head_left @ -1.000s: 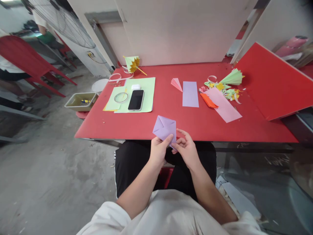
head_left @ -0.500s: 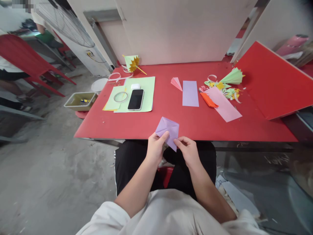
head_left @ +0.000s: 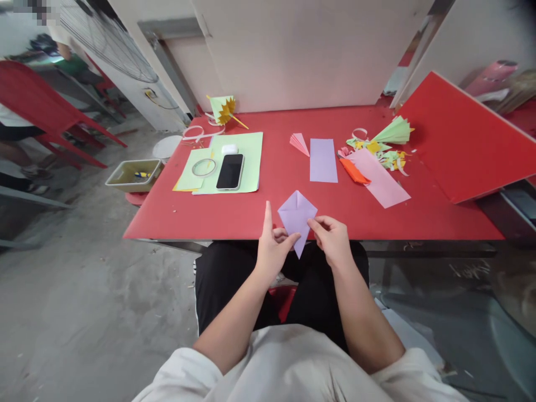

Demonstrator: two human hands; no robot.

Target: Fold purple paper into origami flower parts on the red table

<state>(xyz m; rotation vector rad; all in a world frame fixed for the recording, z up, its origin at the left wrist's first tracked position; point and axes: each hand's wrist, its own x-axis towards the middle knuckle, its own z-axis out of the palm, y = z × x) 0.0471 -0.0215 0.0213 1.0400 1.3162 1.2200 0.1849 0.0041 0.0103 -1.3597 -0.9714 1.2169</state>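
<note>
1. The kite-shaped purple paper (head_left: 297, 215) is held between both hands at the near edge of the worktop (head_left: 201, 218), its long point aimed down toward the lap. Creased folds meet near its upper corner; whether it touches the worktop edge cannot be told.
2. The left hand (head_left: 273, 252) grips the paper's lower left side, thumb laid across the front, index finger raised straight up and clear of the sheet.
3. The right hand (head_left: 334, 237) pinches the paper's right edge between thumb and fingertips, the other fingers curled.
4. Beyond the hands lies a purple rectangular sheet (head_left: 324, 162), flat, with a pink pleated fan (head_left: 300, 145) just beside it on the left.
5. To the right, an orange craft knife (head_left: 354, 171) rests partly on a pink sheet (head_left: 387, 187); behind them are paper scraps (head_left: 390, 160) and a pale green pleated fan (head_left: 392, 132).
6. To the left, pale green sheets (head_left: 252, 153) carry a smartphone (head_left: 230, 171), a small white case (head_left: 229, 149) and a roll of tape (head_left: 195, 168).
7. Near the back left corner, a small paper umbrella (head_left: 226, 111) lies tilted beside curled pink strips (head_left: 209, 135).
</note>
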